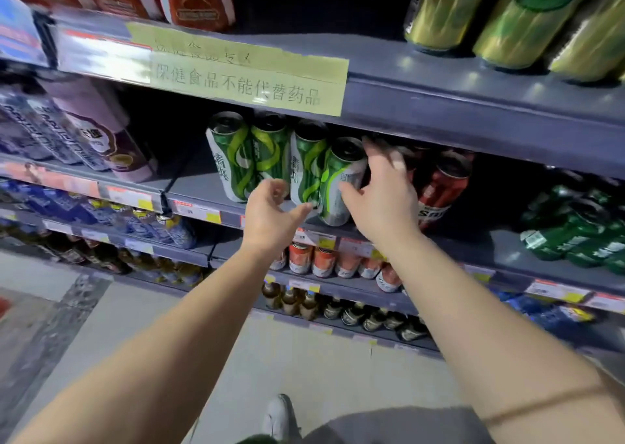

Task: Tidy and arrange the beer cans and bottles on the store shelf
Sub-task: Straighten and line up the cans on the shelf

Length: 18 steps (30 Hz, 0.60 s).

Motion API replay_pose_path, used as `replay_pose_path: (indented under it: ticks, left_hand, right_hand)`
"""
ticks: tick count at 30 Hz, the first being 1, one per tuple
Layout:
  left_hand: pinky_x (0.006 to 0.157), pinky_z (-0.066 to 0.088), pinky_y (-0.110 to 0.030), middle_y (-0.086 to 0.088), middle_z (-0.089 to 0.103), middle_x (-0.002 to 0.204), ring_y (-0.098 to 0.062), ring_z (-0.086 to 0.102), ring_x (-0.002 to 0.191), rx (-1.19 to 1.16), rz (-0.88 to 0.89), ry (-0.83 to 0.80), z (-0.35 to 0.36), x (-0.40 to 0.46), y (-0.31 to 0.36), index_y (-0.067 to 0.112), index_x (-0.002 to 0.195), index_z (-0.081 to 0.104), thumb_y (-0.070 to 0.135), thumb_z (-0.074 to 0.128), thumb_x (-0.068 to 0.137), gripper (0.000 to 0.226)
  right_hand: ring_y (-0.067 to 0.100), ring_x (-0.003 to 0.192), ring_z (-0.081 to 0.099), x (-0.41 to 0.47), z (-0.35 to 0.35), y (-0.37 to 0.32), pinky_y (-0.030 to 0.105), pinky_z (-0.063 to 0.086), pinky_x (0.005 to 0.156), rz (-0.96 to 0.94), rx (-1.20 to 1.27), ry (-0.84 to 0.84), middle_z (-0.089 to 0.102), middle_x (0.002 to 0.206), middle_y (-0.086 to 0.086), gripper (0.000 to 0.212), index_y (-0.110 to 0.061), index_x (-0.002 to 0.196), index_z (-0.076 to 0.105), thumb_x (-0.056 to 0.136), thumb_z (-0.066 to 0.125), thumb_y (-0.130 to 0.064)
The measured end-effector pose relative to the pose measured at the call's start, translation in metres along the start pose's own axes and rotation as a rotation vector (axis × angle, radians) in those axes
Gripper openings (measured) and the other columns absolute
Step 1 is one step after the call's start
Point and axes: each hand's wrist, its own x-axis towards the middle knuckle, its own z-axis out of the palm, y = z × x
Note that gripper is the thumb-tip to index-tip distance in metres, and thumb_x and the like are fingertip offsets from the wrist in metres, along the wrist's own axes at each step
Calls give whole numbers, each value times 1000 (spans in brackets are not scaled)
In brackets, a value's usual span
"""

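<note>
The right hand [382,190] cupped the front green can [338,181], fingers spread; the left hand [270,210] hung open, empty. The green row looked uneven; straightening seemed barely begun.

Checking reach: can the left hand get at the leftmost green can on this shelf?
Probably yes. The left hand is open, empty, just below the leftmost green can, with nothing between them.

Both forearms are bare, with no sleeves in view, and neither of the hands [270,213] wears a glove. A thin band [541,406] circles the right arm near the elbow. Below the band, grey clothing [389,426] and a light grey shoe [279,416] show.
</note>
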Motion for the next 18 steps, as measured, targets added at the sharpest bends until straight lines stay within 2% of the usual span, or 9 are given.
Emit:
replay_pose_path:
  ticks: [3,6,8,10,13,15,18]
  left_hand:
    - [91,48,-29,-1,55,116,-15,55,104,2,40,168,-20,10,-3,12,124,55,34,81,76,58]
    - [97,44,-29,-4,49,125,-17,50,114,63,72,371,-46,27,-3,15,128,51,37,81,73,66]
    - [106,38,-31,-6,44,135,-19,43,126,77,36,417,-62,45,-7,16,139,42,40,83,69,85]
    - [111,34,-33,-8,40,142,-20,39,133,54,-36,343,-71,64,-15,14,146,31,43,86,64,103]
    - [109,40,-38,-8,44,143,-21,45,131,14,-115,158,-70,83,-33,13,148,26,40,90,60,112]
    - [101,47,-38,-4,54,133,-18,54,120,-9,-118,85,-65,89,-45,13,142,33,35,90,62,101]
    - [85,49,-32,4,61,113,-15,59,103,82,-79,45,-60,98,-56,15,124,44,31,85,71,69]
  right_hand:
    - [37,121,53,10,2,-20,37,45,91,-25,-172,-80,23,157,7,69,-30,150,26,90,60,-36]
    - [38,118,55,12,3,-35,38,46,90,-40,-199,-37,36,149,11,62,-33,148,30,92,57,-37]
    - [33,120,53,12,10,-42,38,46,91,-60,-151,-2,44,141,9,55,-34,144,37,92,56,-37]
    - [29,117,54,11,21,-46,38,47,87,-87,-99,7,52,134,6,48,-29,138,46,92,56,-36]
    - [19,96,58,4,44,-44,32,46,77,-105,34,-30,60,117,-5,40,-28,129,55,90,59,-33]
    - [15,89,57,-2,60,-38,33,47,77,-63,113,-79,59,109,-13,40,-31,128,56,88,61,-32]
    - [17,97,61,-7,83,-30,39,51,85,12,157,-146,60,110,-14,40,-35,126,55,87,62,-34]
